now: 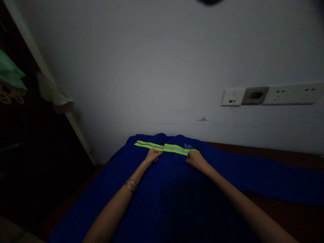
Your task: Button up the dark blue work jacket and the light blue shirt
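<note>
A blue work jacket (167, 189) lies spread flat on a dark wooden table (283, 155), its collar toward the wall. A yellow-and-grey reflective band (174, 148) runs across its chest. My left hand (152, 156) rests on the fabric just below the band's left half, fingers curled and pinching the cloth; bracelets circle that wrist. My right hand (195, 159) sits below the band's right end, fingers closed on the fabric. One sleeve (273, 179) stretches out to the right.
A white wall stands right behind the table, with a row of power sockets (273, 95) at the right. To the left is a dark opening with a white frame (50, 81) and pale bags (10, 74) hanging inside.
</note>
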Action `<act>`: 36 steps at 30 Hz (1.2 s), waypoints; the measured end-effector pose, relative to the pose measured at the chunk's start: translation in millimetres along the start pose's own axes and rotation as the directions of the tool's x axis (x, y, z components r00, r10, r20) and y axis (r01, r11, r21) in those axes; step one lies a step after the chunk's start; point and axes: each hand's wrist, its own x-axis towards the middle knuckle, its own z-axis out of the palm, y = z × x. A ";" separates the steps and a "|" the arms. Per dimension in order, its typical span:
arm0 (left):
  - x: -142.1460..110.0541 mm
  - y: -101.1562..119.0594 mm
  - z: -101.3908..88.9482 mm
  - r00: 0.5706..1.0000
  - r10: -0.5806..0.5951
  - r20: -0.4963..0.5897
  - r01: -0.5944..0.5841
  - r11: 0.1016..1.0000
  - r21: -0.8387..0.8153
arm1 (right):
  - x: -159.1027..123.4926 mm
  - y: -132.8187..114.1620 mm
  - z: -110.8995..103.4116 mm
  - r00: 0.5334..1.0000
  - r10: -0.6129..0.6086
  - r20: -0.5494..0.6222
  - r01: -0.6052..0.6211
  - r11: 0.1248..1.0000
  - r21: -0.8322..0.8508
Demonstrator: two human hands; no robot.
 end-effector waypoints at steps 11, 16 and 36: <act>4.0 2.5 9.4 0.999 0.023 -0.037 -0.027 0.993 -0.111 | 51.4 -54.2 16.5 0.967 -0.248 -0.062 0.255 0.939 0.229; 4.9 -2.5 7.8 0.998 0.052 -0.027 -0.056 0.981 -0.186 | 75.8 -57.8 29.0 0.958 -0.287 0.006 0.264 0.891 0.369; 2.1 -3.4 8.7 0.996 0.081 -0.046 -0.087 0.981 -0.175 | 99.6 -46.8 54.1 0.930 -0.329 0.162 0.158 0.759 0.631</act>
